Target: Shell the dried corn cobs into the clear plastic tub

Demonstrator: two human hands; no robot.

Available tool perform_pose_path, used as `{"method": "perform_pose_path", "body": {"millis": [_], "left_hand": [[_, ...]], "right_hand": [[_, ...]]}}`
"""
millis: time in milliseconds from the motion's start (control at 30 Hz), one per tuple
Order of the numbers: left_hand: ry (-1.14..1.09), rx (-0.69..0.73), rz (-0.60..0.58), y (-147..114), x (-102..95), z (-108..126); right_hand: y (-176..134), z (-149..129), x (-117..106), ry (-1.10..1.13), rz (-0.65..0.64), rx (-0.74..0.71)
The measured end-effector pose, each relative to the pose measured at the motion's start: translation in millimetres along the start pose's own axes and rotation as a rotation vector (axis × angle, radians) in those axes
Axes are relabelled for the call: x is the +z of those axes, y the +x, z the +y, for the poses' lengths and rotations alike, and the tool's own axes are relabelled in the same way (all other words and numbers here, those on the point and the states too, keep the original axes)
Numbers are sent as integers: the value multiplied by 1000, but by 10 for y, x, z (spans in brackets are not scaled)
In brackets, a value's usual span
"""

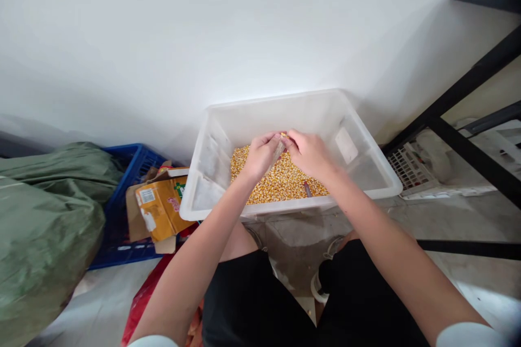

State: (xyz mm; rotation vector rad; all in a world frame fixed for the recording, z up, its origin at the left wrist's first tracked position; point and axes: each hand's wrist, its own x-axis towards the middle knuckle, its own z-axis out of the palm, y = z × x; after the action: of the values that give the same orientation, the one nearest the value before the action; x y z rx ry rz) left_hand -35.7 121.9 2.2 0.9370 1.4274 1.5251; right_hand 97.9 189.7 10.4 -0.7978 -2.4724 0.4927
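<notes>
A white translucent plastic bin (345, 98) stands before me with loose yellow corn kernels (268, 190) over its bottom. Above the kernels, my left hand (262, 154) is closed around a pale, mostly stripped corn cob (278, 154), with a few yellow kernels at its upper end. My right hand (305, 152) meets it there, thumb and fingers pinched on the same cob. The fingers hide part of it. A small reddish-brown narrow piece (307, 190) lies on the kernels near the bin's front wall; its kind is unclear.
To the left, a blue crate (134, 157) holds torn cardboard packaging (163, 206), beside a large green sack (44, 227). A black metal frame (472, 152) rises on the right, with a white basket (413, 168) behind it. A white wall (244, 27) backs the bin.
</notes>
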Motion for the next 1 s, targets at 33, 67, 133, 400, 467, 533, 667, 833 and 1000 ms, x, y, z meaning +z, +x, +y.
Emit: {"method": "perform_pose_path", "body": {"millis": [33, 67, 133, 400, 467, 533, 667, 833, 1000], "left_hand": [[-2, 1, -2, 1, -3, -7], [-4, 3, -6, 1, -5, -12], [-11, 1, -12, -1, -8, -19], [-77, 29, 14, -23, -7, 32], [-85, 36, 28, -23, -17, 49], [-93, 48, 29, -21, -30, 60], [-97, 115, 13, -14, -44, 60], [-58, 183, -6, -4, -25, 41], [-47, 178, 4, -5, -12, 37]], "right_hand": [[3, 9, 8, 38, 3, -1], [6, 17, 13, 79, 6, -4], [8, 26, 15, 155, 2, -19], [1, 24, -28, 341, 13, -7], [7, 45, -17, 326, 53, 16], [15, 64, -4, 337, 119, 4], [19, 60, -5, 393, 252, -67], [4, 42, 5, 404, 288, -111], [-7, 57, 61, 356, 302, -4]]}}
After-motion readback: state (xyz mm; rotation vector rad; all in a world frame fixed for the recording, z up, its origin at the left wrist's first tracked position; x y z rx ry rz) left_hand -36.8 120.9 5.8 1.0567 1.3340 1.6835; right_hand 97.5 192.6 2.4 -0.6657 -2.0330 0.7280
